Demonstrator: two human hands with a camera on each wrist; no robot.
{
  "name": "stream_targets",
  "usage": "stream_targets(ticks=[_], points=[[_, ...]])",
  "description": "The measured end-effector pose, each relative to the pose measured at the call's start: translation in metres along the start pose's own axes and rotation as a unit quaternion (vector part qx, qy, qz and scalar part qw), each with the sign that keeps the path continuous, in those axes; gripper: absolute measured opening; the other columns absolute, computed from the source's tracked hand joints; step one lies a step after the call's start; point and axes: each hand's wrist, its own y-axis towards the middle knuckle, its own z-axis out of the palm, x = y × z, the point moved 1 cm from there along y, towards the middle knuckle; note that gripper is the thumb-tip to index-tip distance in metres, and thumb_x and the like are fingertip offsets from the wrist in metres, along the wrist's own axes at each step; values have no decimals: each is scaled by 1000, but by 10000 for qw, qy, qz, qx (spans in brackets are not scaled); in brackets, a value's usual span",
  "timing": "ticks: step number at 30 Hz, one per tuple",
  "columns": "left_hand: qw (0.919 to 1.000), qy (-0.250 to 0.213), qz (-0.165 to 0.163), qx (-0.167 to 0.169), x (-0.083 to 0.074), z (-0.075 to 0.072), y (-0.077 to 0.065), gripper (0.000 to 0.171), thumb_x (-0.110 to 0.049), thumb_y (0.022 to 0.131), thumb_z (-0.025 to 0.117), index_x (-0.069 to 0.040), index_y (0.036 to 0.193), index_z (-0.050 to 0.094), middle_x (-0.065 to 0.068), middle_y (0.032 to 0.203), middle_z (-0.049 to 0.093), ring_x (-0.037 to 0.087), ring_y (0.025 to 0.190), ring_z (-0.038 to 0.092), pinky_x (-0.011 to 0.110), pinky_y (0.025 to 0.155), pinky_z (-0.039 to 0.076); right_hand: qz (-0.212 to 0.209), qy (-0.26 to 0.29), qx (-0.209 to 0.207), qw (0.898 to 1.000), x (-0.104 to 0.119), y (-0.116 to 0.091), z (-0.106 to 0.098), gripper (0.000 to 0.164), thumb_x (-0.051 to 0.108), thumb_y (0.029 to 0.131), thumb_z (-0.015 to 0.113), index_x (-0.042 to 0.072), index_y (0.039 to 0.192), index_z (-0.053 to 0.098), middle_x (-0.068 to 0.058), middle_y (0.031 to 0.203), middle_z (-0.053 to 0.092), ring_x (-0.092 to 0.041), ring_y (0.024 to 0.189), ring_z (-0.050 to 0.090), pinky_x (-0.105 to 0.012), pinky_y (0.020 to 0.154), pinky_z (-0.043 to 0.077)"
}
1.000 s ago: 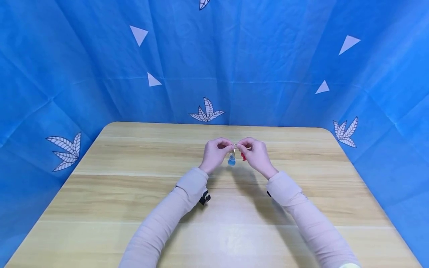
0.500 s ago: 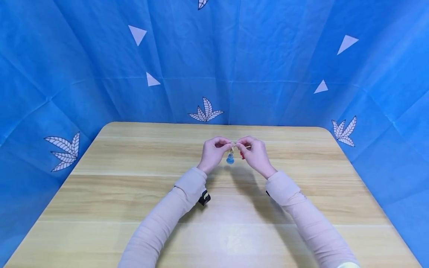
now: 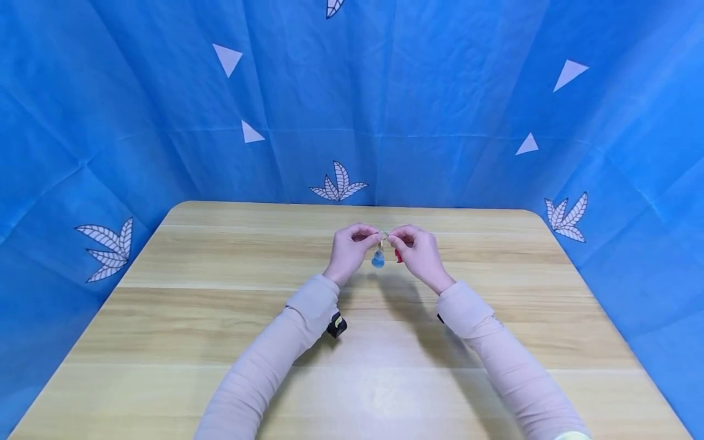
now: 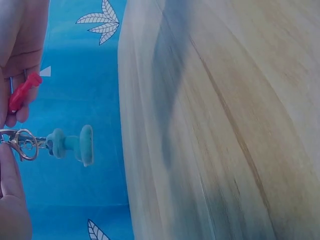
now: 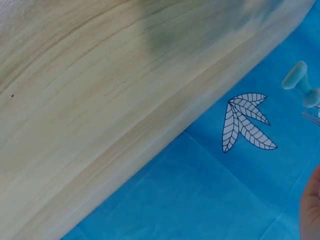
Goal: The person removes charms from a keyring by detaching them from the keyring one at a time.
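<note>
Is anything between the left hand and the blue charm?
Yes: the gold clasp and short chain sit between the left hand and the blue charm. The red charm sits aside, by the right hand.

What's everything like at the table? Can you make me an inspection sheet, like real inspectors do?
Surface: wood-grain table, with arm shadows and a bright shine near the front.
Job's things: blue charm hanging from a gold clasp above the table; red charm by the right hand.
Clutter: a black object beside the left sleeve cuff; can't tell what it is.
Hands: the left hand and right hand both pinch at the gold clasp; exact finger contact is partly hidden.
Cables: nothing seen.
Surroundings: blue backdrop with white triangles and leaf prints.
</note>
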Motion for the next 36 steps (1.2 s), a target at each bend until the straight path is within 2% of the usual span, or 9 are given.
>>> stream_targets(ticks=[13,22,28,36], points=[[9998,-131,-141,-98,-2,2,-2,15,-16,80,71,-6,91,67,6,89,66,12,79,59,20,69,50,68,70,32,9999,0,-1,-2,11,13,88,61,2,89,65,-11,64,59,-16,51,52,-23,47,47],[9984,-401,-375,-118,0,1,0,18,-18,81,70,-6,94,66,5,93,65,13,86,61,25,81,52,191,127,31,9997,-5,-1,-5,14,13,87,61,1,92,65,-13,70,60,-18,55,53,-23,51,48],[9986,-356,-394,-73,1,0,0,15,-14,81,69,-6,93,66,5,92,65,12,85,60,24,79,52,359,29,180,9992,-7,1,-8,15,14,88,61,1,94,65,-11,68,59,-19,56,53,-24,52,48],[9975,-432,-527,201,6,2,1,15,-13,80,70,-5,92,65,4,92,65,13,85,61,26,82,53,572,127,288,9979,-16,2,-12,16,14,88,60,1,95,67,-11,70,60,-16,58,54,-23,53,45]])
